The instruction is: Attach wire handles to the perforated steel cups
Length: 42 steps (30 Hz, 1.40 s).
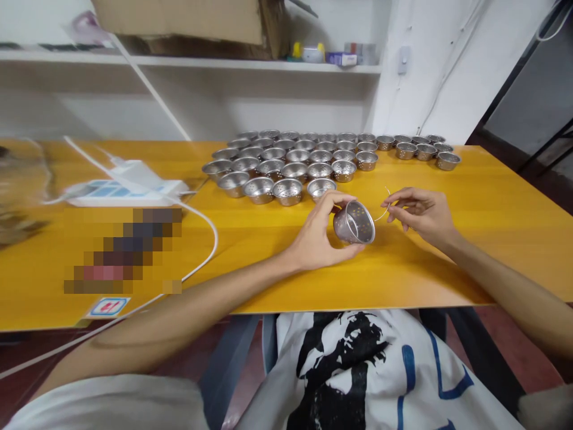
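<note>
1 perf. cup (pixel 353 224) in L hand (pixel 315 237); wire (pixel 382 215) in R hand (pixel 424 214).

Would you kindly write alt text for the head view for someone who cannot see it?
A person's left hand holds a tilted perforated metal cup over a yellow table, while the right hand pinches a thin wire beside the cup. Behind them stand rows of similar cups; a white power strip lies at left.

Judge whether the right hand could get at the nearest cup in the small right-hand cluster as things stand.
Probably yes: nothing visible stands between the right hand and that nearest cup. The hand does pinch a thin wire, which would likely need putting down first.
</note>
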Tool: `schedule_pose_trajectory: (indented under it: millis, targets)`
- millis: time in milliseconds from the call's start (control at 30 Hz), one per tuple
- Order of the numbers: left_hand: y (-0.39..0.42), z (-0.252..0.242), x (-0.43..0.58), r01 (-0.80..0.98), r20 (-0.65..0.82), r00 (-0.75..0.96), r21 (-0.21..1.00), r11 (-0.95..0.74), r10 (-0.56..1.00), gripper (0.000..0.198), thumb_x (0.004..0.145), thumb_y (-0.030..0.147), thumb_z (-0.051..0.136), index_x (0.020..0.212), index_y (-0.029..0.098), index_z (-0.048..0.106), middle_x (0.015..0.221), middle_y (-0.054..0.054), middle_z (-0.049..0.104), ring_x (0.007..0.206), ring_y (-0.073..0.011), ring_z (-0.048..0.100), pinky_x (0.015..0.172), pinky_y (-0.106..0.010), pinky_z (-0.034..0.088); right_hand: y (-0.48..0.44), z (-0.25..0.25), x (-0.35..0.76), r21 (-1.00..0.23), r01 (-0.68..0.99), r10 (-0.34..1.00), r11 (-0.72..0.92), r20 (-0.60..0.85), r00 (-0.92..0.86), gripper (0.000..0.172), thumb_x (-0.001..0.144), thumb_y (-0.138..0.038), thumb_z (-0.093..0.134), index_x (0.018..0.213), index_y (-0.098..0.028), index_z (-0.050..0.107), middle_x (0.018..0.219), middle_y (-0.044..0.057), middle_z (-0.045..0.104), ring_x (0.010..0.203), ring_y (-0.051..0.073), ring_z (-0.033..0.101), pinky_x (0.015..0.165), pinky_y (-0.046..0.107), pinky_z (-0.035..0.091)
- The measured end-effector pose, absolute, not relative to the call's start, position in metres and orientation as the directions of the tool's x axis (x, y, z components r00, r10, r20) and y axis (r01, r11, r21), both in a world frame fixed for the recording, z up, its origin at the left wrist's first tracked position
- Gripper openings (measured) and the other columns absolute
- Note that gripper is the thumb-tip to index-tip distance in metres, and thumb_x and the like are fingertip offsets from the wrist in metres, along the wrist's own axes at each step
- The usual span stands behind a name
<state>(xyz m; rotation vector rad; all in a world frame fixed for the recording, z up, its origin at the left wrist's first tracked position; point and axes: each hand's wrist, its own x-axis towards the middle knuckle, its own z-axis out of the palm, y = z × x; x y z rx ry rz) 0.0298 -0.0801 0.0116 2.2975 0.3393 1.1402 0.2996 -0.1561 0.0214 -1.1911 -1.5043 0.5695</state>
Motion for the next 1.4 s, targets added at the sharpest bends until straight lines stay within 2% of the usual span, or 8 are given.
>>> schedule_pose_trajectory:
  millis: [133,267,567,733,867,1033,1167,1400]
  targets:
    - [-0.077,0.006,0.031,-0.057,0.631,0.630,0.620,-0.783,0.453,0.076,0.085,0.032,0.087,0.151,0.027,0.050,0.150,-0.015,0.064,0.139,-0.0333,0.066,0.123,-0.055,0.054,-0.158,0.023,0.303,-0.573,0.671,0.798,0.471,0.601,-0.046,0.022,0.103,-0.048,0.077,0.101,-0.028,0.085,0.101,0.008,0.086,0.084,0.023,0.079,0.066,0.037,0.065]
    - [-0.073,0.000,0.032,-0.135,0.614,0.637,0.684,-0.717,0.466,0.092,0.086,0.031,0.087,0.163,0.033,0.036,0.156,-0.015,0.059,0.151,-0.0344,0.061,0.126,-0.056,0.053,-0.157,0.021,0.306,-0.396,0.782,0.759,0.481,0.634,-0.145,0.026,0.109,-0.047,0.066,0.100,-0.028,0.082,0.101,0.009,0.087,0.082,0.024,0.078,0.074,0.042,0.066]
    - [-0.061,-0.001,0.035,-0.158,0.712,0.563,0.591,-0.791,0.420,0.079,0.089,0.048,0.093,0.156,0.038,0.051,0.156,-0.012,0.057,0.151,-0.0359,0.058,0.130,-0.058,0.049,-0.161,0.017,0.296,-0.691,0.556,0.801,0.463,0.595,0.072,0.038,0.109,-0.066,0.067,0.103,-0.028,0.066,0.099,0.007,0.083,0.078,0.023,0.080,0.061,0.038,0.065]
    - [-0.060,-0.001,0.034,-0.156,0.689,0.585,0.613,-0.774,0.428,0.079,0.096,0.055,0.085,0.161,0.037,0.045,0.165,-0.014,0.056,0.155,-0.0362,0.057,0.131,-0.059,0.048,-0.160,0.020,0.296,-0.757,0.464,0.804,0.461,0.577,0.142,0.044,0.105,-0.071,0.071,0.098,-0.027,0.066,0.101,0.008,0.079,0.070,0.018,0.073,0.051,0.032,0.057]
    - [-0.061,-0.001,0.034,-0.201,0.722,0.602,0.551,-0.810,0.341,0.076,0.099,0.042,0.082,0.164,0.040,0.043,0.166,-0.012,0.057,0.156,-0.0350,0.056,0.133,-0.061,0.046,-0.163,0.025,0.292,-0.798,0.343,0.805,0.495,0.570,0.165,0.040,0.104,-0.065,0.076,0.100,-0.026,0.066,0.101,0.008,0.081,0.073,0.019,0.076,0.047,0.029,0.055]
    - [-0.067,-0.001,0.033,-0.178,0.661,0.647,0.616,-0.767,0.381,0.092,0.087,0.039,0.095,0.166,0.033,0.048,0.159,-0.016,0.063,0.148,-0.0373,0.064,0.128,-0.059,0.049,-0.171,0.029,0.278,-0.746,0.265,0.700,0.610,0.665,0.259,0.036,0.103,-0.057,0.081,0.098,-0.023,0.070,0.094,0.007,0.083,0.064,0.015,0.074,0.043,0.025,0.051]
    - [-0.073,0.003,0.030,-0.169,0.544,0.735,0.725,-0.668,0.405,0.100,0.082,0.038,0.096,0.167,0.025,0.044,0.143,-0.017,0.074,0.133,-0.0345,0.073,0.124,-0.055,0.051,-0.177,0.025,0.270,-0.741,0.240,0.741,0.627,0.663,0.110,0.025,0.105,-0.046,0.081,0.098,-0.022,0.079,0.087,0.005,0.083,0.055,0.013,0.069,0.043,0.026,0.050]
    - [-0.072,0.005,0.027,-0.255,0.473,0.789,0.832,-0.493,0.391,0.064,0.096,0.050,0.083,0.147,0.021,0.056,0.127,-0.012,0.072,0.116,-0.0265,0.072,0.102,-0.039,0.056,-0.170,0.024,0.276,-0.804,0.240,0.833,0.544,0.553,-0.032,0.029,0.104,-0.048,0.081,0.094,-0.020,0.080,0.088,0.006,0.085,0.052,0.011,0.066,0.050,0.025,0.055]
